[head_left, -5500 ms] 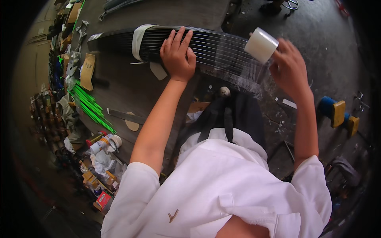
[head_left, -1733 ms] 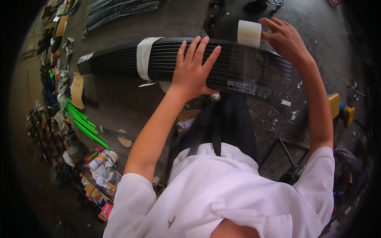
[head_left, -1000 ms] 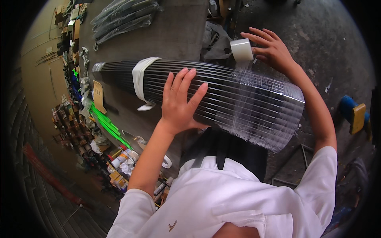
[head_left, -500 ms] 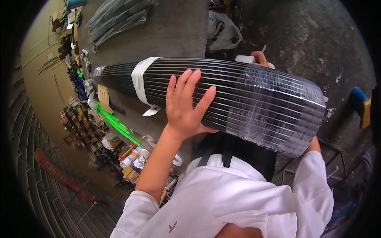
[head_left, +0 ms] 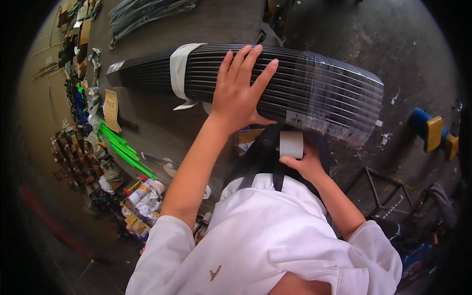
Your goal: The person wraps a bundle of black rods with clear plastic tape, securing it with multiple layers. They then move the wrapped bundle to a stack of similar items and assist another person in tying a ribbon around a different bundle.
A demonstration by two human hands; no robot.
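Observation:
A long bundle of black rods or tubes (head_left: 204,73) lies crosswise in front of me, with a white strap (head_left: 178,71) tied round it left of the middle. Clear film (head_left: 339,93) is wrapped round its right end. My left hand (head_left: 241,91) rests on the bundle, fingers spread over the top and thumb at the near side. Close to my body, below the bundle, my right hand (head_left: 309,160) grips a pale roll of wrapping film (head_left: 291,144). Part of its fingers is hidden behind the roll.
Plastic-wrapped dark bundles (head_left: 150,17) lie on the table (head_left: 147,105) at the back left. Bright green strips (head_left: 123,147) and cluttered supplies (head_left: 142,199) are on the left. A blue and yellow object (head_left: 430,130) and a metal frame (head_left: 383,191) stand on the right floor.
My right hand has come from the bundle's far side to the near side with the roll. The bundle sits higher in view, my left hand still on it.

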